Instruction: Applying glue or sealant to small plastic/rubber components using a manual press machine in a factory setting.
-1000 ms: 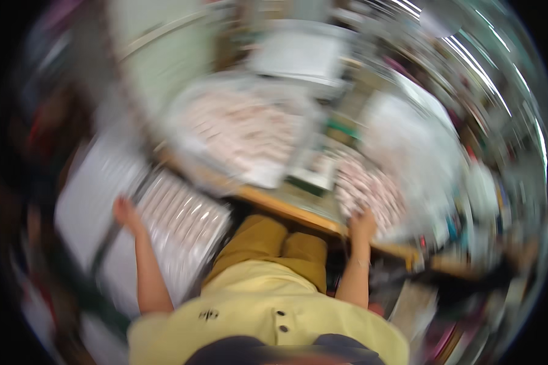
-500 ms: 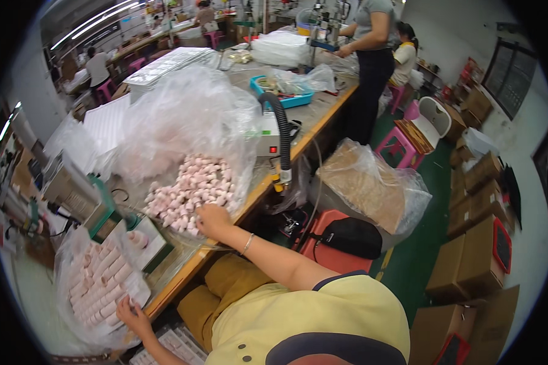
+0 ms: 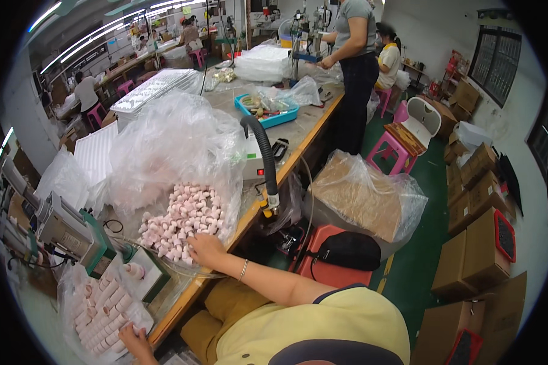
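Note:
A heap of small pale pink plastic parts lies on the workbench, spilling from a large clear plastic bag. My right hand rests at the heap's near edge, fingers bent together among the parts; its fingertips are hidden. At the lower left, pale pink cylindrical pieces lie in rows on clear plastic. Beside their near corner is my left hand, with thumb and fingers apart and nothing visible between them. Between the two groups stands a green-and-grey bench press, with a pink piece on its base.
A black flexible hose arches from a white box at the bench's edge. Beyond is a blue tray of tools. Right of the bench stand a plastic-covered carton, a pink stool and cardboard boxes. A co-worker stands farther back.
The view has tilted, so the bench and heap sit lower in the picture. My right hand stays at the heap's near edge. My left hand remains beside the rows, now less of it showing.

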